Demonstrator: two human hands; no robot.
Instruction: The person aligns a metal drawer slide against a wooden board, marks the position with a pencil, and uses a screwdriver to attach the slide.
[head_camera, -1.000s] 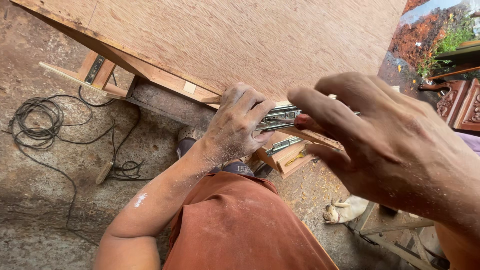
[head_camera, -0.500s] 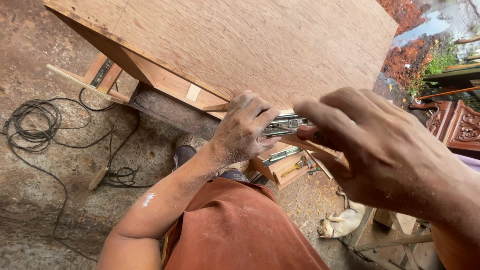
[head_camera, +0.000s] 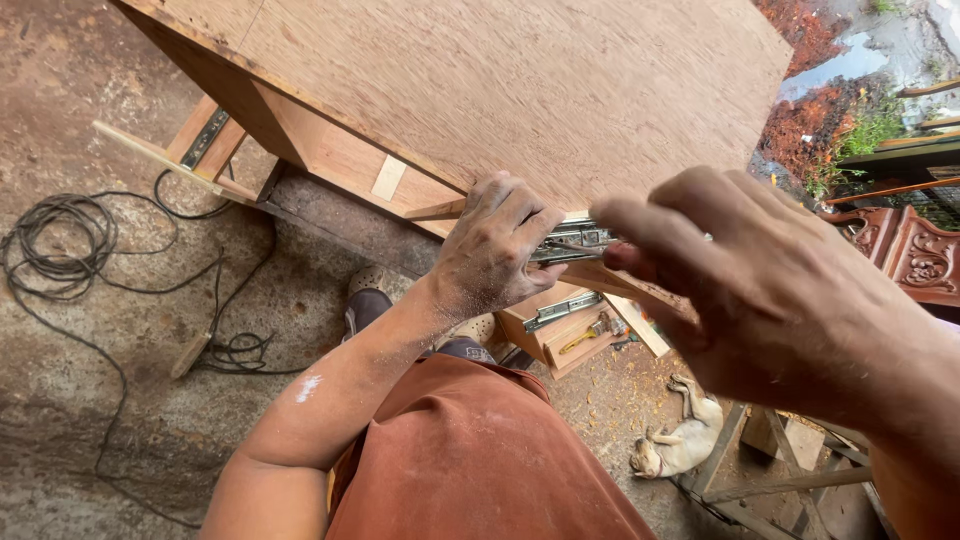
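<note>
At nine o'clock on the dirt floor a black cable (head_camera: 60, 250) lies in loose coils, well apart from the work. Moving toward the centre, I see my left hand (head_camera: 495, 250) curled closed over the near end of a metal drawer slide (head_camera: 572, 241), pressing it against the edge of the big plywood panel (head_camera: 520, 90) that fills twelve o'clock. At three o'clock my right hand (head_camera: 770, 290) is bunched, fingertips pinched toward the slide's other end; whether it holds a screw or a tool I cannot tell, since its back hides the fingertips.

I judge the main risk to be the slide slipping along the panel edge: the left hand's hold looks light and the right blocks my view of the joint. A pinched finger between the slide's rails is also possible.

The slide looks silvery, narrow and stamped, lying nearly level along the panel edge at centre. Below it, at five o'clock, sits a small wooden drawer box (head_camera: 560, 330), and a pale dog (head_camera: 685, 440) sleeps on the sawdust.
</note>
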